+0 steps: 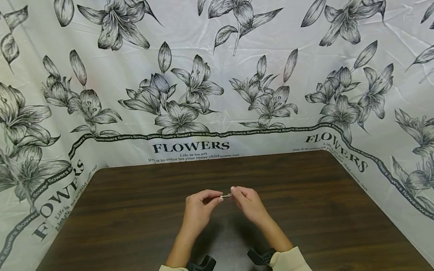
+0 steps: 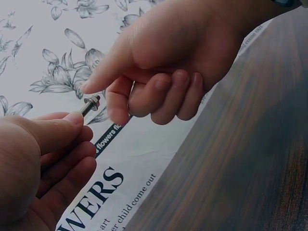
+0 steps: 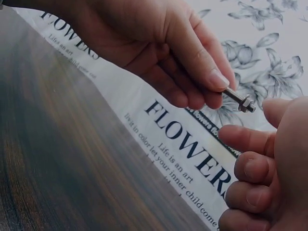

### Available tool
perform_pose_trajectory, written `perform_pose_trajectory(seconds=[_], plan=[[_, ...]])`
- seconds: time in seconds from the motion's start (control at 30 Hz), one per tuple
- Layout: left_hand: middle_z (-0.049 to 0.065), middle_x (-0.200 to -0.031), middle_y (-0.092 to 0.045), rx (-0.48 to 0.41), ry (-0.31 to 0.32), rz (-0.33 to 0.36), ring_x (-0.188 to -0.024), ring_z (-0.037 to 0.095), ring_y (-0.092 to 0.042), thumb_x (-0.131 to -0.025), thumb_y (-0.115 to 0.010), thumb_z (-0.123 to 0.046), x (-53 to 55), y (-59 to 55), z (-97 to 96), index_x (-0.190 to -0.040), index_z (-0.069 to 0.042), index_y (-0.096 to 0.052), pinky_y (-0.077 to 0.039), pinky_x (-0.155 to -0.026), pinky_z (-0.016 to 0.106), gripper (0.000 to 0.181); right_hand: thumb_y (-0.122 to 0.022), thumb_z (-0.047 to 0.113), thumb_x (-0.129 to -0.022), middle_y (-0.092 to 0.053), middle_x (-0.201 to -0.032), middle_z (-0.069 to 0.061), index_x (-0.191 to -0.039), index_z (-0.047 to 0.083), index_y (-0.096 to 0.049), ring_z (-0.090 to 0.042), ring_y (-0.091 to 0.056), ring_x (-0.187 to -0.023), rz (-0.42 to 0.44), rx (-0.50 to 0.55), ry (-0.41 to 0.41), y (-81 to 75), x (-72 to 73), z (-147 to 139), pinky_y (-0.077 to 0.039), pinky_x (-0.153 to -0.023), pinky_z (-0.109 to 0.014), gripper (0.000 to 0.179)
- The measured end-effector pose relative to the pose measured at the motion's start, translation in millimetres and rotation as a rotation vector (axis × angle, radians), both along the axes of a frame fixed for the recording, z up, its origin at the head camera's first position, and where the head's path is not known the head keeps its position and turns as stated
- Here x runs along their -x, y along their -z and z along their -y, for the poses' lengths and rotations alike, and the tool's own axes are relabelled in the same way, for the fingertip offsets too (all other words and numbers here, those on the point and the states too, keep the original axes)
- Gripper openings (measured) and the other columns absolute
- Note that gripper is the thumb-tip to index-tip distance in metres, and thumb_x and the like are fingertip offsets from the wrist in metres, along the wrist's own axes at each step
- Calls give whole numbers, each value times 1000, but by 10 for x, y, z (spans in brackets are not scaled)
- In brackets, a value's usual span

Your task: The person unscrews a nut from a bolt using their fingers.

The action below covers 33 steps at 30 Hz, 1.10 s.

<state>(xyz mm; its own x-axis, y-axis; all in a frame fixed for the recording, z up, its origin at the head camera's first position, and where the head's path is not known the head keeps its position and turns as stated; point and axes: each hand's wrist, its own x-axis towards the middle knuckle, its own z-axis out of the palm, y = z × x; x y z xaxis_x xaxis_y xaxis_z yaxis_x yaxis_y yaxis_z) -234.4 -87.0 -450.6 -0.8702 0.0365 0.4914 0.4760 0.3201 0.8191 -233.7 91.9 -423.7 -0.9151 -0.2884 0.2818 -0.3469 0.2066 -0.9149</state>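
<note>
Above the table, the left hand (image 1: 200, 208) pinches a small metal bolt (image 1: 225, 196) between thumb and forefinger. In the left wrist view the threaded shank (image 2: 86, 109) sticks out past the fingertips, and a nut with a washer (image 2: 93, 100) sits near its free end. The right hand (image 1: 249, 203) is just beside that end. In the right wrist view its thumb and forefinger stand apart, a small gap from the nut (image 3: 247, 103), and the other fingers are loosely curled. The left fingers hide the bolt's other end.
A dark wood-grain table (image 1: 130, 203) lies below both hands. White cloth (image 1: 222, 109) printed with black flowers and lettering surrounds its back and sides. Each wrist carries a black strap-on mount (image 1: 202, 267).
</note>
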Motion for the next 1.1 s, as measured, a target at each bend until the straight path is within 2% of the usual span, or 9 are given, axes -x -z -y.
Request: perform_pose_trajectory(seconds=[0.17, 0.47, 0.77, 1.1], plan=[[-6, -80, -72, 2, 1, 10, -71, 10, -65, -78, -80, -2, -4, -3, -14, -87, -13, -77, -55, -64, 28, 15, -44, 14, -105, -37, -50, 5, -78, -9, -62, -5, -31, -44, 42, -14, -18, 1, 5, -3, -26, -45, -21, 40], [-7, -80, -71, 24, 9, 10, -71, 11, -65, -78, -80, -5, -12, -9, -8, -87, -14, -77, -56, -65, 34, 12, -45, 7, -103, -37, -53, 2, -77, -9, -60, -5, -33, -46, 7, 12, -84, 32, 22, -1, -28, -47, -21, 34], [-6, -80, -72, 47, 2, -19, -71, 9, -66, -79, -80, -4, -4, -6, 17, -87, -11, -77, -55, -64, 28, 11, -52, 3, -100, -41, -58, 1, -87, -11, -63, -6, -37, -50, 2, 39, -99, 55, 36, -17, -32, -49, -21, 22], [-7, -79, -71, 28, 5, -30, -71, 9, -65, -78, -79, 0, 13, 11, 37, -87, -11, -77, -54, -64, 26, 14, -60, -1, -95, -42, -58, 2, -101, -13, -63, -6, -37, -48, 2, 154, -127, 114, 66, -32, -31, -45, -20, 14]])
